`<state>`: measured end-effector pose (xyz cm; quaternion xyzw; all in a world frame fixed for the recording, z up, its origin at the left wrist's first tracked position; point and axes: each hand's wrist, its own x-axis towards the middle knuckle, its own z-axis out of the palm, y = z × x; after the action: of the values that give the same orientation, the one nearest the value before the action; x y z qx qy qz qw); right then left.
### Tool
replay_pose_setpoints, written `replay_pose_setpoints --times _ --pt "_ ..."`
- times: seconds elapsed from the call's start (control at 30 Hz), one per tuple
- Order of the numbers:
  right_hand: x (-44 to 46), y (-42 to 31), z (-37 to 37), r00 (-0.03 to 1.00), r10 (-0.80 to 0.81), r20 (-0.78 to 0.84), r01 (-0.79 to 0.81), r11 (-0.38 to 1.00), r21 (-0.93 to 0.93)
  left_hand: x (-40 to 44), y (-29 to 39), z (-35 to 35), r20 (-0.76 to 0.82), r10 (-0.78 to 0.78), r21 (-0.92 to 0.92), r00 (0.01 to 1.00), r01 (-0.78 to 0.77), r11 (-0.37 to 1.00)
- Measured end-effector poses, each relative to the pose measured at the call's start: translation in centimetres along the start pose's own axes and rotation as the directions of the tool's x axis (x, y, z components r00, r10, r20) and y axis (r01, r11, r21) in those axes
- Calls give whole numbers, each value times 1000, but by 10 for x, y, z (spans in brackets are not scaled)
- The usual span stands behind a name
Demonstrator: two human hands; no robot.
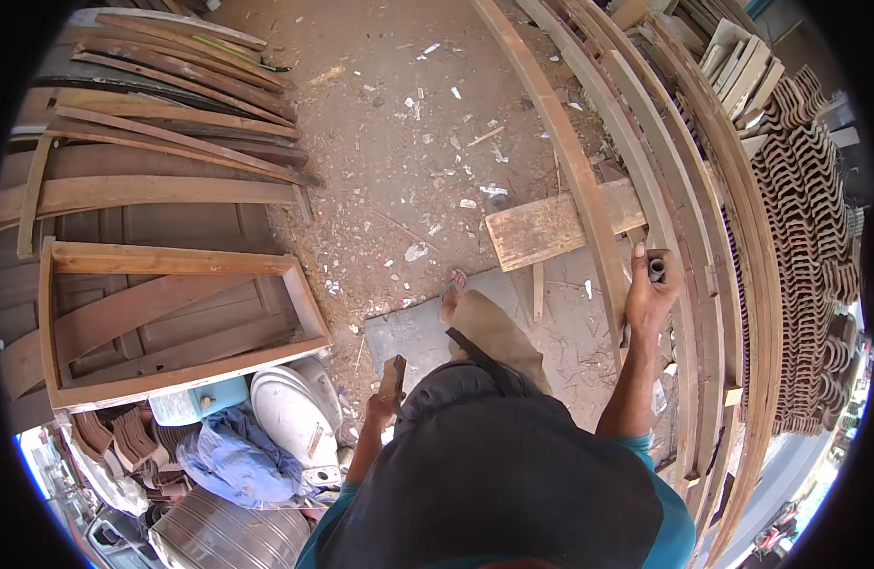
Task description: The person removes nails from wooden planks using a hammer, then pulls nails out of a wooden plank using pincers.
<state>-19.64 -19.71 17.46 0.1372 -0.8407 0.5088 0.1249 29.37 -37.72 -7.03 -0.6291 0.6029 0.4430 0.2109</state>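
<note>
My right hand is closed around a small tube-like object, its round open end facing up and the thumb beside it. It is over the long wooden beams on the right. Low at my left side, my left hand is closed on a dark, narrow object that I cannot make out. Under the nearest beam lies a short, worn plank set crosswise.
Stacked boards and a wooden frame are on the left, above a white plastic seat and a blue cloth. Roof tiles are piled far right. Debris litters the dirt floor.
</note>
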Motion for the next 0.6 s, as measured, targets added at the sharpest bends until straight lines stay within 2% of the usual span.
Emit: replay_pose_setpoints --times 0.07,0.13,0.2,0.27,0.3,0.37,0.4,0.43,0.47,0.5,0.57,0.6 --pt "11 7 18 996 26 86 -16 994 -109 22 -30 -5 27 17 64 999 -19 998" --pt "23 3 35 998 5 56 1 994 -106 58 -63 -13 77 30 139 997 -40 989" --pt "38 -4 42 996 67 56 -62 994 -86 87 -63 -34 116 44 225 992 -70 972" --pt "57 -4 59 999 31 22 -29 997 -73 119 -51 -59 134 73 310 988 -112 944" --pt "66 -9 69 998 57 -12 -57 998 0 135 -44 -72 145 95 349 985 -141 926" --pt "85 -38 84 990 136 -28 -130 980 148 173 -32 -98 183 159 477 970 -229 848" --pt "95 -48 97 991 132 -35 -125 981 150 195 -19 -112 212 204 553 956 -289 781" --pt "105 -55 111 998 22 -55 -9 975 220 219 -6 -123 275 263 663 925 -380 645" --pt "114 -63 124 993 -84 -82 104 953 286 179 60 -145 -98 -60 -69 993 53 996" --pt "124 -76 135 984 -156 -89 175 942 285 202 72 -163 -56 108 17 993 -107 994" --pt "144 -90 160 971 -196 -137 231 917 326 238 101 -193 8 281 110 960 -281 954" --pt "156 -94 173 954 -243 -174 291 885 363 239 136 -206 -10 174 14 985 -174 985"
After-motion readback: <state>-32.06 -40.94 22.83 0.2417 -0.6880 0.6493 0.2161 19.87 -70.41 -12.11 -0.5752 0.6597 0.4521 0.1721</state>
